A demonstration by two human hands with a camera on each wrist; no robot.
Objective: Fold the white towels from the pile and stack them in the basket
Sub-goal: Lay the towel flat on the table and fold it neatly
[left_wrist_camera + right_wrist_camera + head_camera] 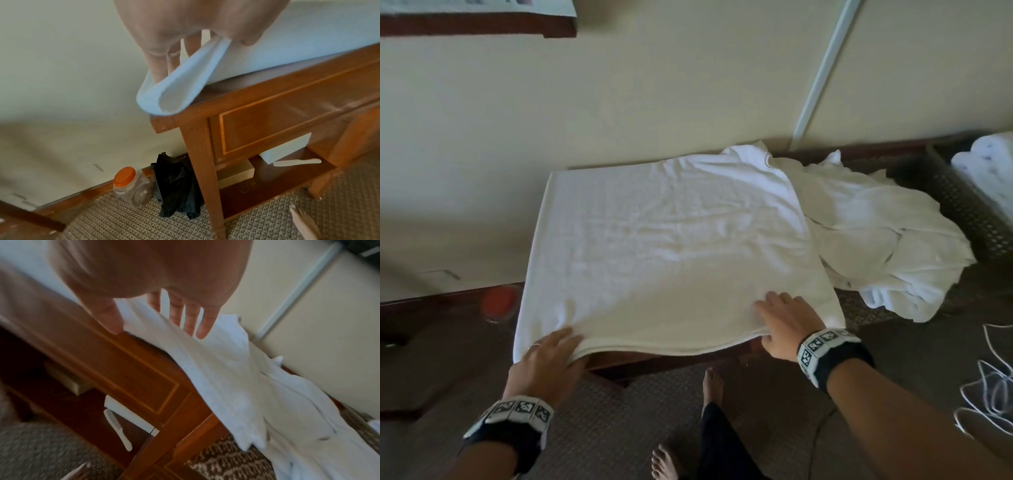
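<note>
Right hand on the towel at the table's edge

The right hand (156, 288) fills the upper left of the frame, fingers (191, 321) straight and spread, lying on a white towel (216, 369) that runs down to the lower right over a wooden table (133, 369). The thumb tip meets the table's edge. More rumpled white cloth, the pile (308, 410), lies at the right. A white comb (119, 428) sits on a shelf at lower left, beside a white box (127, 415). Patterned carpet (226, 459) shows at the bottom.
</note>
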